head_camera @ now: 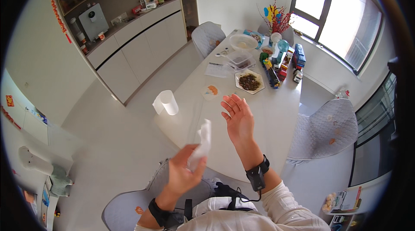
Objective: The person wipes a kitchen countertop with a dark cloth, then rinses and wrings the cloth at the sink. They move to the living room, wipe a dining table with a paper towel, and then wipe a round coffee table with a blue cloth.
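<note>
My left hand grips a crumpled white paper sheet, probably tissue, above the near edge of the pale dining table. The sheet is blurred and sticks up past my thumb and fingers. My right hand is raised over the table with its palm turned up and fingers apart, holding nothing. A paper towel roll stands at the table's left edge, a loose flap hanging from it. Beyond my right hand sits a plate of dark food, with a paper bearing an orange picture beside it.
Toy trucks line the table's right side near a teal handheld fan. Plastic containers and a large bowl stand farther back. Quilted chairs surround the table. A long sideboard runs along the back-left wall.
</note>
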Demonstrator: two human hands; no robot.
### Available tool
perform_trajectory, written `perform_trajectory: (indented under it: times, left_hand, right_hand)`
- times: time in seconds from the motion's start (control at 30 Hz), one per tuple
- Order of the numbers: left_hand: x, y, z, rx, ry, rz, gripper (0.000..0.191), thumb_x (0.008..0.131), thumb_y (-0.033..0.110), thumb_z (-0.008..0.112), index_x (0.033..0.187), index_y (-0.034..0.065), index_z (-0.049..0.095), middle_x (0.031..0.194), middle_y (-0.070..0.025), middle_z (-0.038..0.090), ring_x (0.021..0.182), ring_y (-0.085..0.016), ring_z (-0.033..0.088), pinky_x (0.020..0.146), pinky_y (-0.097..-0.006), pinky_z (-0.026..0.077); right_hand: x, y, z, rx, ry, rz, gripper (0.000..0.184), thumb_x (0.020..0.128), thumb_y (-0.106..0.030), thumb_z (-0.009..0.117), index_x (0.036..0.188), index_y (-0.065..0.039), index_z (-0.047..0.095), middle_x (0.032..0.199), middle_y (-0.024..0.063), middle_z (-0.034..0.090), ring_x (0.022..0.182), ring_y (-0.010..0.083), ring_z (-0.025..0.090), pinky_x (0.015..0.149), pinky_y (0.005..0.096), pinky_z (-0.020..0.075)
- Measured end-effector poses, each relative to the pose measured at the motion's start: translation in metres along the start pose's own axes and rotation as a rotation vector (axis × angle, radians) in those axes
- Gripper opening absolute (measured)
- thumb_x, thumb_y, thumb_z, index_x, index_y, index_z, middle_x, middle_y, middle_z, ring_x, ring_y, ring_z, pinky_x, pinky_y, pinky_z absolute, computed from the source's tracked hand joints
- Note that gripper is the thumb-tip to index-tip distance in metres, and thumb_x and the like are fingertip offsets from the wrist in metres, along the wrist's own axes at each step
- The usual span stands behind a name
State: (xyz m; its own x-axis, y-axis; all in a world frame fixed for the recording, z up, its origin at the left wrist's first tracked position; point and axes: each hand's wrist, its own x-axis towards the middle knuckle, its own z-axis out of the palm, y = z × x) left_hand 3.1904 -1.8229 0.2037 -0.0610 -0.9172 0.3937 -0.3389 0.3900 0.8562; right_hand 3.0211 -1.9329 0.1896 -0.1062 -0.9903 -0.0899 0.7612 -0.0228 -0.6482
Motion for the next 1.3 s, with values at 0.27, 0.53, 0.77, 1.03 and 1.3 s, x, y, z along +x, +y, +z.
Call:
perform_trajectory:
  times: [0.27, 0.53, 0.77, 1.03, 1.3]
  left_hand:
    - [-0.024, 0.026, 0.044, -0.229, -0.286, -0.048, 0.035, 0.080, -0.007, 0.052, 0.114, 0.0021, 0.058, 0.104, -0.0147, 0.063, 0.093, -0.025, 0.063, 0.078, -0.0295, 0.049]
    - [-0.017, 0.017, 0.049, -0.324, -0.502, 0.233, 0.043, 0.079, -0.013, 0.048, 0.120, 0.0009, 0.053, 0.118, -0.0133, 0.059, 0.110, -0.029, 0.055, 0.093, -0.0339, 0.045]
    - [-0.011, 0.014, 0.042, -0.253, -0.553, 0.215, 0.040, 0.080, -0.010, 0.047, 0.118, 0.0008, 0.053, 0.117, -0.0136, 0.059, 0.109, -0.030, 0.056, 0.091, -0.0352, 0.047]
    - [-0.018, 0.003, 0.040, -0.164, -0.528, 0.157, 0.039, 0.079, -0.008, 0.048, 0.115, 0.0037, 0.055, 0.115, -0.0137, 0.059, 0.104, -0.031, 0.057, 0.088, -0.0346, 0.047]
    - [-0.027, -0.098, 0.012, -0.705, -0.114, -0.717, 0.025, 0.089, 0.007, 0.054, 0.113, -0.0003, 0.056, 0.099, -0.0049, 0.063, 0.084, -0.012, 0.060, 0.077, -0.0244, 0.047]
  right_hand:
    - [0.006, 0.013, -0.006, -0.117, 0.064, -0.039, 0.029, 0.096, -0.030, 0.039, 0.111, -0.008, 0.051, 0.111, 0.0063, 0.059, 0.099, 0.0152, 0.053, 0.081, 0.0302, 0.0397]
    - [0.012, 0.015, -0.012, -0.183, 0.208, -0.039, 0.025, 0.093, -0.029, 0.044, 0.110, -0.011, 0.049, 0.111, 0.0052, 0.059, 0.099, 0.0156, 0.052, 0.082, 0.0314, 0.0387]
    - [0.019, 0.025, -0.016, -0.188, 0.221, -0.026, 0.026, 0.093, -0.030, 0.045, 0.109, -0.011, 0.049, 0.109, 0.0040, 0.059, 0.098, 0.0146, 0.053, 0.081, 0.0323, 0.0387]
    - [0.026, 0.046, -0.032, -0.221, 0.240, -0.032, 0.026, 0.093, -0.029, 0.046, 0.111, -0.010, 0.049, 0.106, 0.0054, 0.061, 0.094, 0.0147, 0.055, 0.076, 0.0301, 0.0408]
    - [-0.012, 0.037, -0.099, -0.443, -0.363, 0.247, 0.049, 0.092, -0.034, 0.052, 0.130, -0.005, 0.040, 0.114, 0.0071, 0.060, 0.107, 0.0165, 0.054, 0.086, 0.0313, 0.0418]
